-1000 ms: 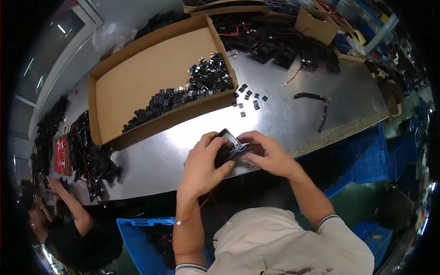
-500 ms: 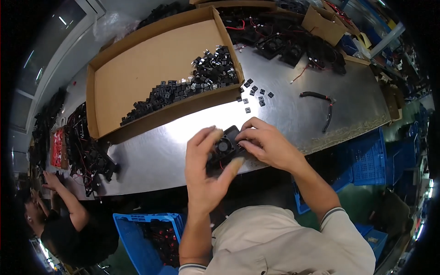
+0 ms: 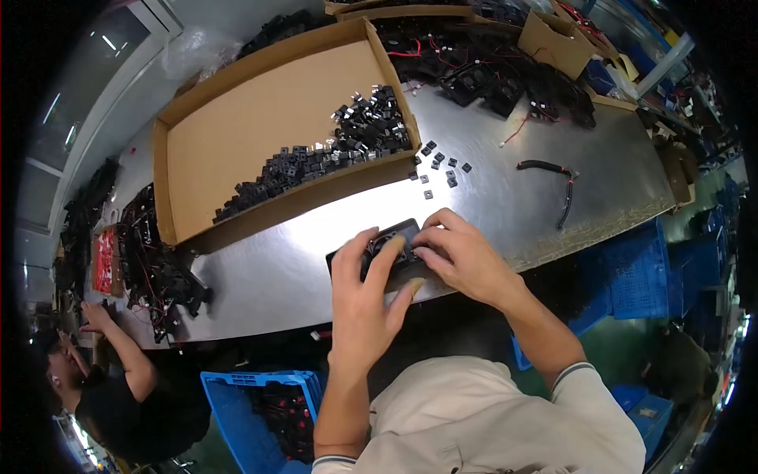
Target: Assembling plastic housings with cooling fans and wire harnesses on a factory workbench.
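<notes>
A black plastic housing (image 3: 404, 228) with a round fan set in it lies near the table's front edge, partly covered by my fingers. Spread over the fan is my left hand (image 3: 363, 304), its fingers apart and resting on the housing, the thumb out by its near edge. Yellowish covers show on some of its fingertips. My right hand (image 3: 474, 265) pinches at the housing's right end; whatever is between those fingertips is too small and hidden to make out.
A shallow cardboard box (image 3: 284, 201) holds many small black parts (image 3: 292, 166); several more lie loose (image 3: 438, 162) beside it. A black sleeved cable (image 3: 567, 189) lies rightward. Wired fan units (image 3: 482, 79) sit behind. Blue crates (image 3: 260, 379) stand below; a co-worker (image 3: 118, 395) is at left.
My left hand has closed in over the fan, its fingers now lying on the housing, which sits slightly more level. My right hand stays at the right end, shifted slightly.
</notes>
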`<state>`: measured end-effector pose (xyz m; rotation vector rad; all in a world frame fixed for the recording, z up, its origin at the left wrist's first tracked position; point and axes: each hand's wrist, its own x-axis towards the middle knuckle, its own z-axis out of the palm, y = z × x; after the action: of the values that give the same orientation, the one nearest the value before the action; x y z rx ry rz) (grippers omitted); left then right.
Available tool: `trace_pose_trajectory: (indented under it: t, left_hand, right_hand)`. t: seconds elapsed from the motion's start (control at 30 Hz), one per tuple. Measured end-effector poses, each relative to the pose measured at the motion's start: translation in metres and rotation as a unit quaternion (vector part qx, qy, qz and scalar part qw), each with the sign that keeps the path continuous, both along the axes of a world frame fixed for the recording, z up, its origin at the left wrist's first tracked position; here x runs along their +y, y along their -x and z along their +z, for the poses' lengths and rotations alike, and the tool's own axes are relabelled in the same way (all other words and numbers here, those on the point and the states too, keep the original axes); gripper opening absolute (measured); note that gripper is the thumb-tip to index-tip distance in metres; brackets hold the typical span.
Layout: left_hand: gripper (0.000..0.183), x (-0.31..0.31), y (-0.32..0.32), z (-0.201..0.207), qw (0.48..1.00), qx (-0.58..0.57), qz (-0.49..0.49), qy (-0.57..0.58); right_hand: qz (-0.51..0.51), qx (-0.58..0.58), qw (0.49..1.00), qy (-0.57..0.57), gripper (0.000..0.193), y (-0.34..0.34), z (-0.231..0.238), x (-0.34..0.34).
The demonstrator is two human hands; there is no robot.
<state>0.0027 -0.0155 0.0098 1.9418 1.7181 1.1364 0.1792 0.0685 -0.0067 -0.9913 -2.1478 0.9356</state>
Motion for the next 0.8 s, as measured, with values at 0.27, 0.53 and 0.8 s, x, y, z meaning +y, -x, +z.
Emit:
trace_pose_trajectory:
  t: [0.27,0.53,0.8]
  left_hand:
    - [0.075,0.015,0.021,-0.013,0.976,0.165,-0.049,0.131]
    - [0.067,0.02,0.018,-0.013,0.958,0.224,-0.048,0.17]
    - [0.054,0.02,0.025,-0.017,0.975,0.172,-0.07,0.123]
  right_hand:
    - [-0.001,0.0,1.0,-0.014,0.026,0.004,0.001,-0.005]
    - [0.163,0.009,0.986,-0.026,0.043,0.047,0.006,0.03]
    - [0.286,-0.11,0.952,0.017,0.04,0.07,0.022,0.048]
